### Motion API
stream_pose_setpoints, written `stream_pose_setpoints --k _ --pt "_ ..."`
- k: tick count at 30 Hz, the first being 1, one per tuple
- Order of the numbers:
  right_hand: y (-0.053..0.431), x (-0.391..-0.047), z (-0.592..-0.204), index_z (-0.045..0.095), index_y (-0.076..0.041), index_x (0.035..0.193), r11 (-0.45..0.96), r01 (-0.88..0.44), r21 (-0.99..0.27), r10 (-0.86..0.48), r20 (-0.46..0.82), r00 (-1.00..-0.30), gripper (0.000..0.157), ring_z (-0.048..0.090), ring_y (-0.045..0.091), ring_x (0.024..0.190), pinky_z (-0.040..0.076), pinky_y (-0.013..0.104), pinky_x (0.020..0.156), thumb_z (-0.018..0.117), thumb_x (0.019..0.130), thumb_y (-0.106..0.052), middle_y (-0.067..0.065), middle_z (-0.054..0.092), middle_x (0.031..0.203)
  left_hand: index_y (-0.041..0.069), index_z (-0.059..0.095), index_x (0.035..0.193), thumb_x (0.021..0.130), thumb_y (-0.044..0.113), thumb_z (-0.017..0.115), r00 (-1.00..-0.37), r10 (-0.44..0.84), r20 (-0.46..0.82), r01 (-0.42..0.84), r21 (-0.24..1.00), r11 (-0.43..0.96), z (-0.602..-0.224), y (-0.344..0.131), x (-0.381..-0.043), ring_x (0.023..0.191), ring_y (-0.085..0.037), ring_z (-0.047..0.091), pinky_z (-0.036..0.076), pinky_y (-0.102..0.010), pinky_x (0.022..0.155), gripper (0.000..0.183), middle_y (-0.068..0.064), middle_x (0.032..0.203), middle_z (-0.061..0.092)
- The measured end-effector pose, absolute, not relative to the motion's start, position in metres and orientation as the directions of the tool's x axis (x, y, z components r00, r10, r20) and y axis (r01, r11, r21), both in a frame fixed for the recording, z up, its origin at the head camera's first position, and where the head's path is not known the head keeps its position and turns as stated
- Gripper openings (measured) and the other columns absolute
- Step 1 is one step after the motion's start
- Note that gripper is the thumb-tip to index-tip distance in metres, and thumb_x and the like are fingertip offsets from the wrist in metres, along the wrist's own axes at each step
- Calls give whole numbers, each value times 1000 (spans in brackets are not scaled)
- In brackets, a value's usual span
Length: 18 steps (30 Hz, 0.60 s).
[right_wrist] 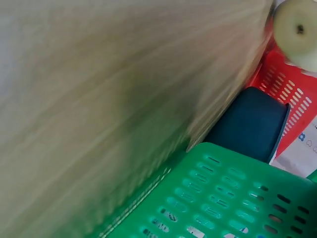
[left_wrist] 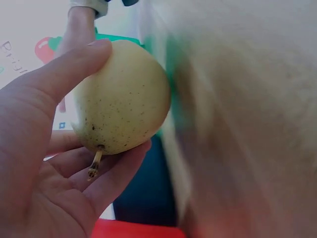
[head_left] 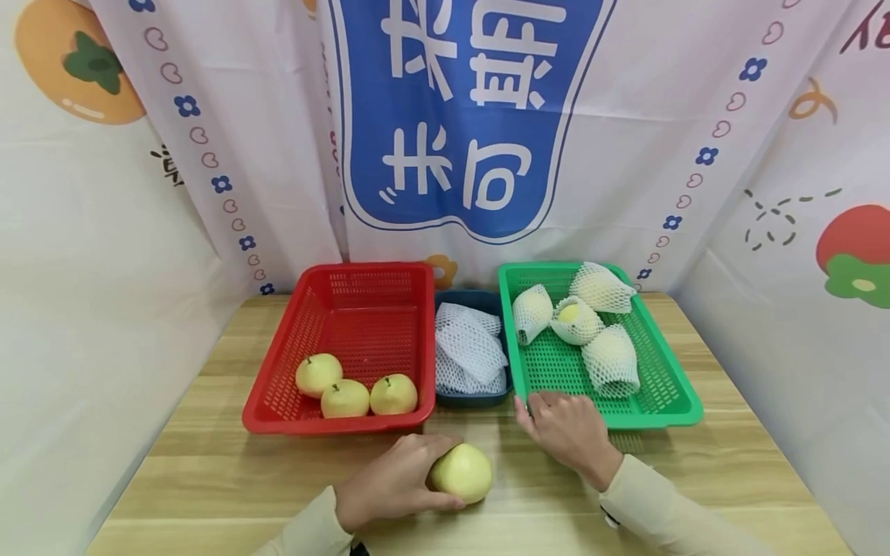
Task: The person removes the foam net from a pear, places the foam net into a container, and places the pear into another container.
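Observation:
In the head view my left hand (head_left: 403,480) holds a pale yellow pear (head_left: 464,472) just above or on the table, in front of the two baskets. The left wrist view shows thumb and fingers curled round this pear (left_wrist: 121,96), its stem towards the palm. At the near left corner of the green basket (head_left: 528,363) is my right hand (head_left: 566,432), with nothing seen in it. Its fingertips are hidden, and whether it touches the rim I cannot tell. Several pears in white foam nets (head_left: 612,361) lie in that basket.
A red basket (head_left: 271,386) on the left has three bare pears (head_left: 345,398) along its near side. Between the baskets stands a dark blue bin (head_left: 473,400) with white foam nets (head_left: 469,347) in it. Printed cloth (head_left: 278,154) hangs behind the wooden table (head_left: 208,463).

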State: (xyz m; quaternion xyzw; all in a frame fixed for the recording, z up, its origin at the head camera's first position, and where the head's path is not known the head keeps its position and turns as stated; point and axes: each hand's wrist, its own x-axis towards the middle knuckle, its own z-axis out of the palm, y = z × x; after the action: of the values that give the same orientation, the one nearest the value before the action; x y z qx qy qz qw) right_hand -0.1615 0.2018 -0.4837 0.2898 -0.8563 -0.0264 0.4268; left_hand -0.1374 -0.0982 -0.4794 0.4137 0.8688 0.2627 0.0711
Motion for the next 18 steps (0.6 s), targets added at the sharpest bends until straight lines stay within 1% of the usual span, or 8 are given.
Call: stream_pose_setpoints --k 3,7,10,13,14,16,18 --pt "201 -162 -485 62 -13 59 828 -471 303 -522 722 -453 63 53 13 37 35 28 30 35 111 -33 0 62 52 8 64 139 89 55 80 -627 775 82 704 484 519 -463 -102 -134 115 -8 69 59 -30 97 71 0 128 73" --pt "202 -160 -485 65 -11 60 832 -471 293 -514 725 -458 62 57 16 39 38 29 31 35 111 -32 1 65 53 13 63 141 88 51 83 -618 785 41 702 477 528 -428 -109 -129 113 -4 67 59 -28 97 69 4 130 72" --pt "202 -161 -484 61 -13 58 837 -474 275 -505 724 -471 62 55 15 38 37 29 31 35 111 -33 0 61 51 14 63 140 86 46 86 -603 796 57 742 408 533 -398 -120 -127 112 -7 67 59 -28 96 67 4 130 72" --pt "202 -161 -484 53 -16 56 840 -476 261 -499 717 -487 61 50 12 36 36 28 31 34 111 -34 -2 55 48 11 61 141 86 43 88 -595 802 60 777 299 554 -365 -134 -128 117 -15 69 61 -34 97 69 0 134 70" --pt "202 -161 -484 51 -17 55 840 -478 256 -497 716 -490 61 48 12 36 35 28 31 33 111 -35 -3 53 47 11 60 142 86 42 88 -596 801 59 783 266 563 -354 -138 -129 118 -18 69 61 -36 97 70 -2 134 70" --pt "201 -162 -485 49 -18 55 842 -478 249 -493 715 -496 60 46 11 36 34 28 31 34 111 -35 -3 51 47 11 58 145 86 41 88 -620 784 32 766 239 597 -333 -146 -132 121 -21 68 61 -41 98 73 -3 137 69" --pt "201 -162 -485 48 -18 55 844 -477 245 -490 716 -497 59 46 11 35 33 28 31 35 110 -35 -4 49 47 11 58 144 85 40 88 -646 763 21 748 217 627 -315 -153 -138 120 -23 69 62 -41 96 72 -5 136 69"
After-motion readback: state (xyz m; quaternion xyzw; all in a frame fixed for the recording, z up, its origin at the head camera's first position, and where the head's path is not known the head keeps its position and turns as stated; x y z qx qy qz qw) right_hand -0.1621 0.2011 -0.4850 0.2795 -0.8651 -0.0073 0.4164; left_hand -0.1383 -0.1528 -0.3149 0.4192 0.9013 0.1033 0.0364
